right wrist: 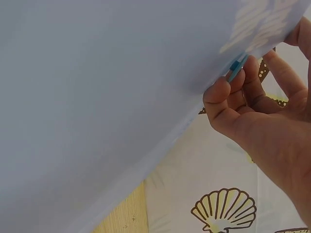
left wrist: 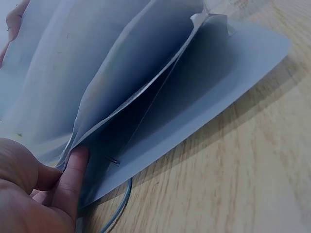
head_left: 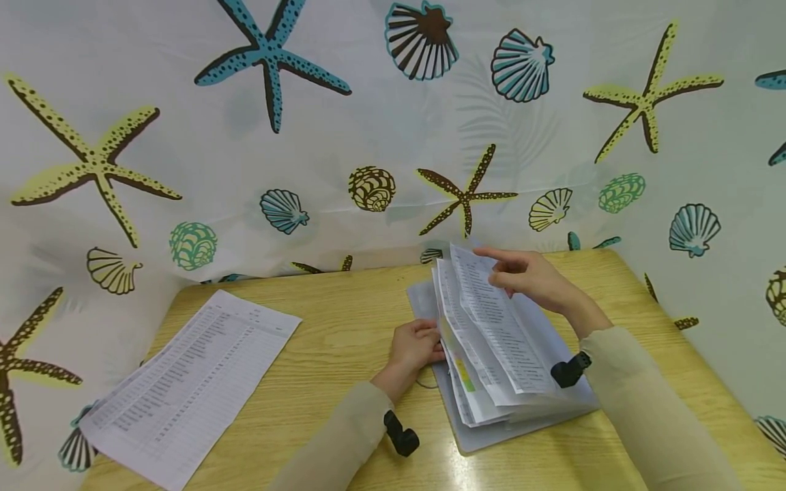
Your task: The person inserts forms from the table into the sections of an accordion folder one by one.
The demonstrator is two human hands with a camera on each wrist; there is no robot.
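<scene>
A grey folder [head_left: 467, 440] lies open on the table, with a stack of printed sheets [head_left: 491, 320] fanned up inside it. My left hand [head_left: 415, 351] is at the folder's left edge; in the left wrist view its thumb and fingers pinch the edges of the sheets [left wrist: 121, 73]. At the stack's top my right hand [head_left: 531, 276] stretches its index finger to the upper edge of a sheet. Its thumb and other fingers curl round a small teal piece [right wrist: 237, 67], whose kind I cannot tell. A large pale surface hides part of the right wrist view.
Loose printed sheets [head_left: 202, 382] lie on the wooden table [head_left: 331, 341] to the left. A thin cord [left wrist: 119, 208] loops out beside the folder's left edge. Behind the table hangs a curtain [head_left: 344, 136] patterned with shells and starfish.
</scene>
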